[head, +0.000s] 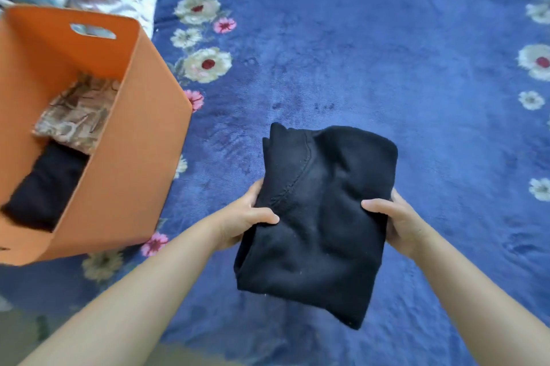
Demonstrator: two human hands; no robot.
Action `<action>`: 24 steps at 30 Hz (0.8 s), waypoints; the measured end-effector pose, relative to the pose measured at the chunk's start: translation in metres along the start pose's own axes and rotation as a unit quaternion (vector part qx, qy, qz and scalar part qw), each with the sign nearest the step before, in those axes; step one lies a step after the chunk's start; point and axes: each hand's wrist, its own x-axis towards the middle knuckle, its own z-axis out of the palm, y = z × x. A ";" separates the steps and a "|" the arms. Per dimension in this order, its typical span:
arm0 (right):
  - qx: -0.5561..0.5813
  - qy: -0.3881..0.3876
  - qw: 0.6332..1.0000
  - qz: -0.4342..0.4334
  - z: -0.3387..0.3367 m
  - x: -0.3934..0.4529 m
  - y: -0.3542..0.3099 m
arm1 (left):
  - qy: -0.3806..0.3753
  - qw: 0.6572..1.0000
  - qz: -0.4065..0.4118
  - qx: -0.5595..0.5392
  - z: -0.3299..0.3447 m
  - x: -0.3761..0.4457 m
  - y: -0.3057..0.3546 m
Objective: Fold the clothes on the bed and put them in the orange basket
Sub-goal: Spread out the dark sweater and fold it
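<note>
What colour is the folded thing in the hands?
Black. The folded garment shows plainly in the head view, the only one.

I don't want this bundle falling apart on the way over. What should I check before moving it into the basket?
1. Black garment folded compact: ok.
2. Left hand grip on its left edge, thumb on top: ok.
3. Right hand grip on its right edge: ok.
4. Orange basket open and upright: ok.
5. Room inside, above the patterned cloth and dark folded item: ok.
6. Fingers supporting the underside: cannot tell, hidden.
</note>
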 end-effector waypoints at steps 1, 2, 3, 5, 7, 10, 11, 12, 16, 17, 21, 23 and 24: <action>-0.005 -0.009 1.000 -0.013 0.011 -0.005 -0.008 | 0.011 1.000 0.016 -0.002 -0.004 -0.012 0.006; -0.011 -0.016 0.999 -0.026 0.020 -0.009 -0.017 | 0.019 0.999 0.036 -0.006 -0.005 -0.024 0.013; -0.019 -0.021 0.999 -0.038 0.030 -0.012 -0.027 | 0.024 0.998 0.056 -0.002 -0.008 -0.033 0.019; -0.038 -0.033 0.997 -0.054 0.054 -0.017 -0.045 | 0.044 0.995 0.088 -0.012 -0.015 -0.056 0.031; -0.055 -0.050 0.995 -0.071 0.077 -0.020 -0.063 | 0.079 0.990 0.115 -0.026 -0.023 -0.077 0.040; -0.093 -0.081 0.988 -0.092 0.116 -0.028 -0.086 | 0.141 0.977 0.155 -0.037 -0.035 -0.116 0.048; -0.098 -0.088 0.986 -0.098 0.125 -0.032 -0.091 | 0.151 0.973 0.170 -0.042 -0.037 -0.123 0.051; -0.104 -0.100 0.984 -0.107 0.139 -0.035 -0.097 | 0.162 0.966 0.195 -0.047 -0.042 -0.138 0.054; -0.116 -0.129 0.976 -0.130 0.186 -0.045 -0.102 | 0.174 0.954 0.235 -0.063 -0.069 -0.176 0.062; -0.121 -0.133 0.975 -0.132 0.202 -0.046 -0.100 | 0.167 0.953 0.243 -0.066 -0.081 -0.186 0.062; -0.131 -0.145 0.971 -0.139 0.258 -0.039 -0.094 | 0.185 0.950 0.244 -0.060 -0.130 -0.214 0.065; -0.135 -0.135 0.972 -0.141 0.297 -0.022 -0.087 | 0.204 0.949 0.235 -0.057 -0.170 -0.225 0.065; -0.135 -0.128 0.972 -0.142 0.309 -0.019 -0.085 | 0.214 0.948 0.228 -0.054 -0.180 -0.227 0.065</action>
